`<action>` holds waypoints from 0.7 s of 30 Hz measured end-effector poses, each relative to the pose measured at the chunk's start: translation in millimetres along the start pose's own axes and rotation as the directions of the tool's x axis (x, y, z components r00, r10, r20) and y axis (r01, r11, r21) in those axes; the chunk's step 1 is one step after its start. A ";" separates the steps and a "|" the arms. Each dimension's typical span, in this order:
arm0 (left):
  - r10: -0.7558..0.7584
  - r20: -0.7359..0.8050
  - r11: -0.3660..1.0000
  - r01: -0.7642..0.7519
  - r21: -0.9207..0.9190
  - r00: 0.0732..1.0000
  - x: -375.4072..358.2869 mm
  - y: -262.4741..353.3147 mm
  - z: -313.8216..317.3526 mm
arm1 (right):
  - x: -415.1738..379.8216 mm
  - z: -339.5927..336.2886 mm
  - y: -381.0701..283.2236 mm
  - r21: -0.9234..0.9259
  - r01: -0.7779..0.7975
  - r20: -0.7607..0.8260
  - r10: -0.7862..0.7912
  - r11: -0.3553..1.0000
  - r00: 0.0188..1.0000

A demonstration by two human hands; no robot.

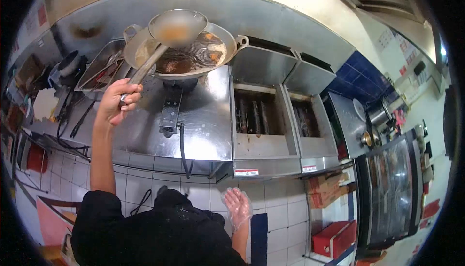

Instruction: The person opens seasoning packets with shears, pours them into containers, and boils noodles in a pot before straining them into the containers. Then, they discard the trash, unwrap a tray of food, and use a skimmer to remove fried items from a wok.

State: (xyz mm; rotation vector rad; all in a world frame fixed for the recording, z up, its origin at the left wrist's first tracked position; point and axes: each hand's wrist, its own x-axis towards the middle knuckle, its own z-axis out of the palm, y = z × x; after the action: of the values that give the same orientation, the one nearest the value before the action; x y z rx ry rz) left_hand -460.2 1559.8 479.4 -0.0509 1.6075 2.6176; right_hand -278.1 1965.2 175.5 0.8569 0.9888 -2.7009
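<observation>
My left hand (123,100) is wrapped round the handle of a long-handled strainer (148,64), at the left of the head view. The strainer's bowl is held over a wok (181,76); something orange-brown lies in it, too blurred to name. Dark bubbling oil (186,58) with a few orange pieces fills the wok, which rests on a gas burner (170,111). Low on the right, my right hand (237,207) wears a clear plastic glove. Its fingers are stretched out over the floor, away from the counter, and nothing is in it.
Two fryers (259,120) adjoin the steel counter (210,120) on the right. A metal tray (104,55) with utensils stands left of the wok. A hose (183,149) hangs from the burner. Farther right are a glass-fronted cabinet (390,188) and a red box (334,239).
</observation>
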 end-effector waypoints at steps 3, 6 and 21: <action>0.048 0.128 0.979 -0.021 -0.205 0.991 5.0 -15.9 20.6 | 9.3 -24.5 -42.3 -0.022 -0.023 -0.011 0.022 1.000 1.000; 0.034 -0.311 0.961 -0.116 -0.249 0.950 10.6 -18.6 82.5 | 24.1 -31.3 -75.7 -0.033 -0.029 0.017 0.030 0.999 0.999; 0.084 -0.010 0.943 -0.082 -0.323 0.996 76.5 -96.3 135.7 | 99.6 -26.2 -222.7 -0.219 -0.105 0.240 0.158 0.970 0.958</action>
State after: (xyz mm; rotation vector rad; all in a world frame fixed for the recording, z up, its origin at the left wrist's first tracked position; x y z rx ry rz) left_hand -528.1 1727.4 450.2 0.0047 1.1855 2.9167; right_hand -418.0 2160.2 226.2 0.5008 1.0824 -2.4639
